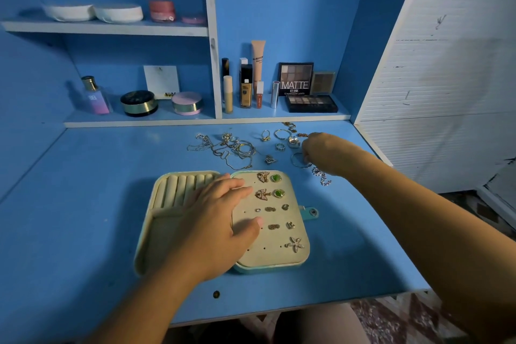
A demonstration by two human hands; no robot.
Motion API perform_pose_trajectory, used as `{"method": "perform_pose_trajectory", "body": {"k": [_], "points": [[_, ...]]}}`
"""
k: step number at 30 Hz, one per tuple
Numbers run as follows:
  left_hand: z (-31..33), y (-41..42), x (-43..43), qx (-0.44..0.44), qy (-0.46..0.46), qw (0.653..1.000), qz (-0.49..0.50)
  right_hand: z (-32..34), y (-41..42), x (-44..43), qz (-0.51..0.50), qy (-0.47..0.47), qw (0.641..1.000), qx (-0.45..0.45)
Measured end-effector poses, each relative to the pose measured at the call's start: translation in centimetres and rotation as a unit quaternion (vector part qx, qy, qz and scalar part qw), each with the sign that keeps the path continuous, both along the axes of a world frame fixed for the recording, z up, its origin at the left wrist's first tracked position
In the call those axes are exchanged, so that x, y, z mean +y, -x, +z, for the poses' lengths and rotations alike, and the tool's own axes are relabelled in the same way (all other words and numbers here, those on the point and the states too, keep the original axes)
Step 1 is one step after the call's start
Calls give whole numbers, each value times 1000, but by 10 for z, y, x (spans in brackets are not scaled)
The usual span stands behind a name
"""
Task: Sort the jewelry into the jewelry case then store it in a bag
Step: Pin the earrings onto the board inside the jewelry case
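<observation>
Light: dim, bluish, coming from the right.
Shadows: soft, falling left of the perfume bottle (95, 95).
Edges: bent by the wide angle, corners blurred.
Centre: fairly sharp.

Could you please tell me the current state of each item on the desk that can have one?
jewelry case, open, flat on the desk
snap tab, undone
ring rolls, visible part empty
earrings, pinned in the right panel
necklaces, loose and tangled on the desk
left hand, open, flat across the case
right hand, curled over loose rings, hold hidden
</observation>
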State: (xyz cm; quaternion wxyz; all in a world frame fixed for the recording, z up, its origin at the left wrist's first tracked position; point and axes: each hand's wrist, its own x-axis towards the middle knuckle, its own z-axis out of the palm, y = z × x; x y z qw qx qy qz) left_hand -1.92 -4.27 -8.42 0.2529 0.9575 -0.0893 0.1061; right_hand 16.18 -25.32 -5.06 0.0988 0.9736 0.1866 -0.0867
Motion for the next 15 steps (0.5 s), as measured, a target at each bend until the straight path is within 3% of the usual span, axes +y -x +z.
{"method": "perform_pose_trajectory", "body": {"k": [3,9,15], "points": [[0,0,0,-6,2,1000,0,-1,7,-4,29,-23,998,-41],[0,0,-1,-17,11,1000,-1,26,73,20,130,-229,965,7],[3,0,-1,-15,-8,1000,1,22,114,31,145,-192,970,33]]}}
